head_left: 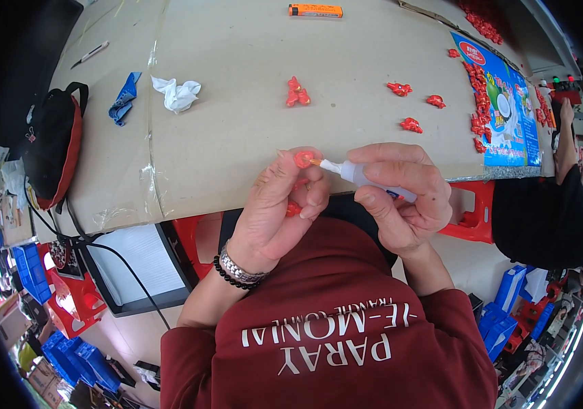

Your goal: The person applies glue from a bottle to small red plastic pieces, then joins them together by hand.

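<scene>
Over the table's near edge, my left hand (262,211) pinches a small red figurine piece (304,159) between thumb and fingers. More red shows among its lower fingers. My right hand (411,198) is closed round a small white glue bottle (351,172), tilted so that its thin nozzle meets the piece or comes very close to it. Beyond my hands, a little cluster of red figurines (297,92) lies on the table. Farther right are a few single red figurines (411,125). I cannot make out any glue.
Many red figurines lie beside and on a blue printed cardboard sheet (520,123) at the right. White tissue (177,94), blue cloth (125,99), a pen (90,54), an orange stick-like pack (315,11) and a black bag (60,146) are on the table. Another person's arm (566,143) shows at right.
</scene>
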